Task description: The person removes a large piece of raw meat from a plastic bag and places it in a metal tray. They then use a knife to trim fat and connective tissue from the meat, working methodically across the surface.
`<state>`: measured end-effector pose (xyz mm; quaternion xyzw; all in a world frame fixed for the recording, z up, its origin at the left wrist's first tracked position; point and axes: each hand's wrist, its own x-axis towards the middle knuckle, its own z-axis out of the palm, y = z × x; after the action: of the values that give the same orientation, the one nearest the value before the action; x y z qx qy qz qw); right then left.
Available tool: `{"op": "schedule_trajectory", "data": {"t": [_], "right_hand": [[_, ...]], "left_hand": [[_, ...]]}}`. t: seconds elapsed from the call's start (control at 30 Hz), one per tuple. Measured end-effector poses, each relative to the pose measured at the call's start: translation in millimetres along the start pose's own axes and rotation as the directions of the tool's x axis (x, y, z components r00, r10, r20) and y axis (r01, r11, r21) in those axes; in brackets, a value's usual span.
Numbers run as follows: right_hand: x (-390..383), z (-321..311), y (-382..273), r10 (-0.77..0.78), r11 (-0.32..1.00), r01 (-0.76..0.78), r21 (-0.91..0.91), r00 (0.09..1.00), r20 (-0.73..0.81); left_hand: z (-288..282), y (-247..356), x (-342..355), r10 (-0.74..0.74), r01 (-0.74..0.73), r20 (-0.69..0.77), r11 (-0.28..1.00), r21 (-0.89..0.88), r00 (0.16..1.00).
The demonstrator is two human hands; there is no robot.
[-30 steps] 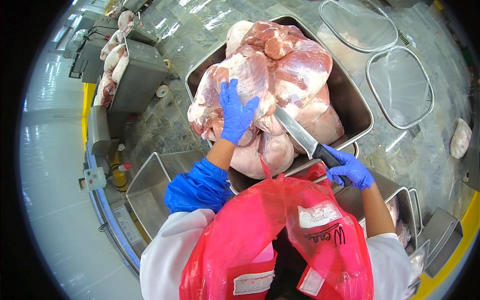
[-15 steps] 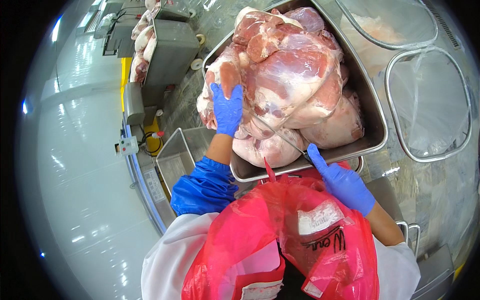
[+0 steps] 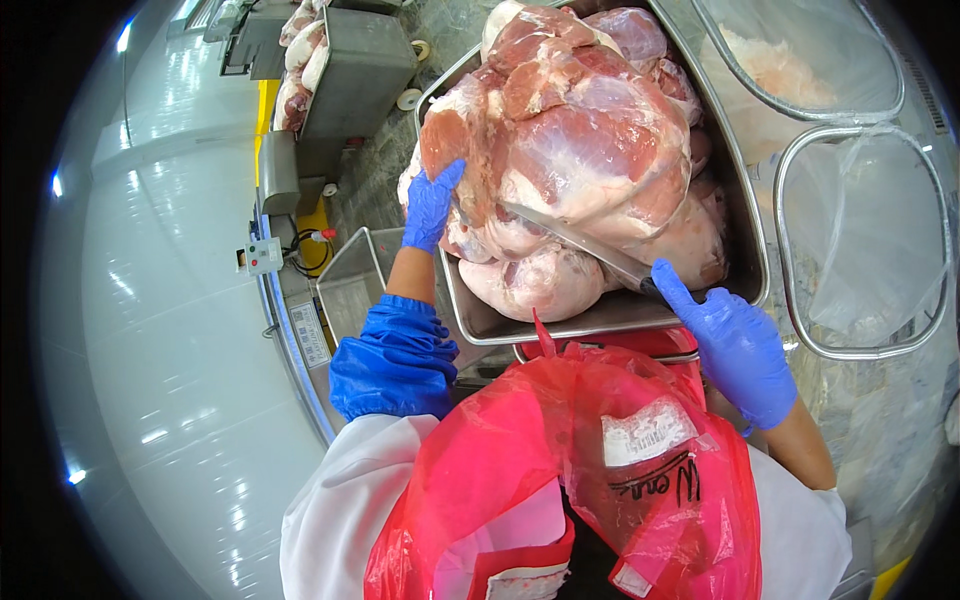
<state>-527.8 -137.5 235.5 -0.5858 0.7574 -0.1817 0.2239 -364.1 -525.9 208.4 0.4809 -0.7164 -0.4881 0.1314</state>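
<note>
Large pale-and-red cuts of raw meat [image 3: 600,150] are heaped in a deep metal tub [image 3: 757,235] in front of me. My left hand [image 3: 430,210], in a blue glove, grips the left edge of a meat piece [image 3: 447,140], its thumb on the surface and the other fingers mostly hidden. A long knife [image 3: 585,245] is in my blue-gloved right hand [image 3: 735,335], index finger stretched along the dark handle. The blade lies across the front of the heap, pointing left, its tip against the meat beside my left hand.
Two metal hoops [image 3: 785,250] with clear plastic bags stand right of the tub. A smaller metal bin [image 3: 350,280] is at the left, near a control box with buttons [image 3: 263,257]. Farther off, another metal container [image 3: 360,75] holds more meat. My red plastic apron [image 3: 480,430] hangs below.
The knife has turned so its flat side shows more, and my right hand has moved right. My left hand has shifted slightly left, and the meat it holds is opened out more to the left.
</note>
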Motion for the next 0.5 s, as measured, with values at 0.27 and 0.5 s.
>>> {"op": "schedule_trajectory", "data": {"t": [0.27,0.5], "right_hand": [[14.7,-6.4,-10.2,0.05,0.999,-0.05,0.005,0.986,-0.159],[39.9,-38.5,-27.8,0.053,0.983,-0.077,-0.167,0.988,-0.146]], "left_hand": [[0.1,13.5,-0.2,-0.053,0.054,-0.018,0.996,0.076,0.998],[-0.9,7.2,-2.3,0.088,-0.085,-0.019,0.986,0.141,0.996]]}}
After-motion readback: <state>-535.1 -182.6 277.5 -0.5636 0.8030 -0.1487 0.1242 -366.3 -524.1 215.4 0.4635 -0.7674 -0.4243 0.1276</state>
